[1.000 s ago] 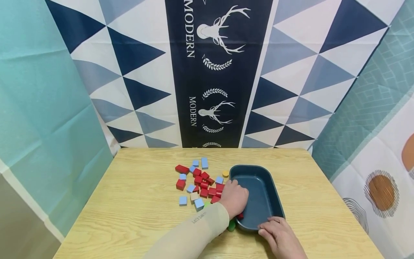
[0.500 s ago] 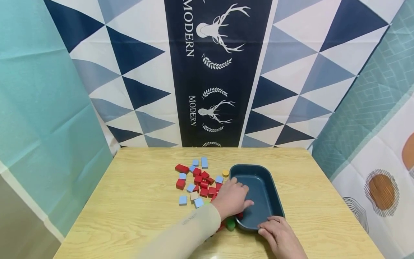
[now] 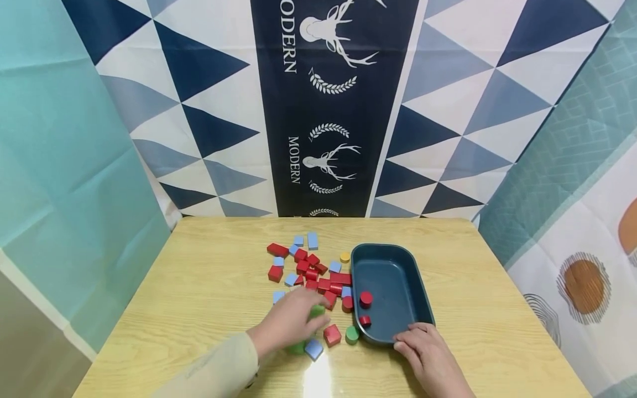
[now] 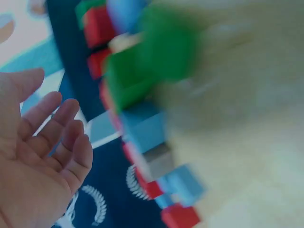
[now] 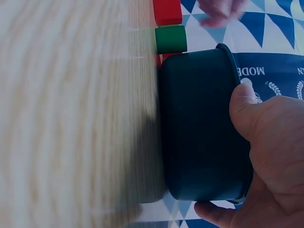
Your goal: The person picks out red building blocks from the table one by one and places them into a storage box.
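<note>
In the head view my left hand [image 3: 291, 318] hovers over the near side of a group of toy blocks, fingers spread and loosely bent. The left wrist view shows nothing in its palm. Partly hidden under it is a green block [image 3: 317, 311]; a blue block [image 3: 314, 349] and a red cube [image 3: 332, 335] lie to its right. My right hand [image 3: 429, 352] grips the near right corner of a dark blue bin [image 3: 393, 276], thumb [image 5: 243, 97] at the rim. Inside the bin are a red cylinder [image 3: 365, 299] and a smaller red piece [image 3: 365, 320].
Several red blocks [image 3: 302, 267] and blue blocks [image 3: 312, 241] are scattered left of the bin. A green cylinder [image 3: 352, 334] stands by its near left corner, and a yellow disc [image 3: 345, 257] near its far left corner. Patterned cloth [image 3: 323, 110] hangs behind the wooden table [image 3: 199, 298].
My left hand has drawn back from the bin's left edge, leftward and nearer, over the blocks. A red cylinder now shows inside the bin. My right hand keeps its place.
</note>
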### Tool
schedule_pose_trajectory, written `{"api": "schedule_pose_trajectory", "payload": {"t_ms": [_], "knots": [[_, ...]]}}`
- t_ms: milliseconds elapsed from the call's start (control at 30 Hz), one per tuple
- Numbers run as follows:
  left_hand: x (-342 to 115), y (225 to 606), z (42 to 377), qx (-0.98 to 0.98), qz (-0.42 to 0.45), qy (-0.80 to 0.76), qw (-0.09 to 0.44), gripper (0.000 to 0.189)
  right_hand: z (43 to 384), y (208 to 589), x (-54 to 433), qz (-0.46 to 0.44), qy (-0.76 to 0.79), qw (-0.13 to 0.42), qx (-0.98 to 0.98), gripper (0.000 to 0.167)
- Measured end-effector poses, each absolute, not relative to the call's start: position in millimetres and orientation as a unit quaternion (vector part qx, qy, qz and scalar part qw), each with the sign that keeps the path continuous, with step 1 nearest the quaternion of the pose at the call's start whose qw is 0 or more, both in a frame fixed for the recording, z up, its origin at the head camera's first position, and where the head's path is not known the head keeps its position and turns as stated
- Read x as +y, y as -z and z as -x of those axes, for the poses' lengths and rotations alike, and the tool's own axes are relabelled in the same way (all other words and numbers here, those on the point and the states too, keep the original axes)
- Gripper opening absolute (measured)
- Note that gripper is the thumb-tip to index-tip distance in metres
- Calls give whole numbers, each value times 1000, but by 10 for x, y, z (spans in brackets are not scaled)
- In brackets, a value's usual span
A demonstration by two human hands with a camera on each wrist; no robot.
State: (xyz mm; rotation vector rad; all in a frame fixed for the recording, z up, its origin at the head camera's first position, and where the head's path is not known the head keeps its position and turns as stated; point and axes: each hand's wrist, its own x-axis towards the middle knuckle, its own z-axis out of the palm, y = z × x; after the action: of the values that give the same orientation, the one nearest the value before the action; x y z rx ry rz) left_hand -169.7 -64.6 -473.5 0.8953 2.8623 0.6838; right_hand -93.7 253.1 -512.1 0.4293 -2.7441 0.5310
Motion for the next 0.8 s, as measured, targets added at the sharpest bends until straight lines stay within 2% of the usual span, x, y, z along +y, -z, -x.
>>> {"api": "schedule_pose_trajectory", "payload": {"t_ms": [200,367,667,800], "knots": [[-658,4941,1439,919,-368,-141,29,45,951,5116,2527,-148,-187,155,-959,15],[-509,4997,1391,913,-391,-113,3,42,953,5129,2529,-146,-194,143,-959,15],[-311,4981,1385,924,-366,-106,-6,25,958,5136,2536,-147,-195,139,-959,15],[-276,4953,1376,931,-348,-107,18,24,959,5132,2542,-149,-191,143,-960,15]]}}
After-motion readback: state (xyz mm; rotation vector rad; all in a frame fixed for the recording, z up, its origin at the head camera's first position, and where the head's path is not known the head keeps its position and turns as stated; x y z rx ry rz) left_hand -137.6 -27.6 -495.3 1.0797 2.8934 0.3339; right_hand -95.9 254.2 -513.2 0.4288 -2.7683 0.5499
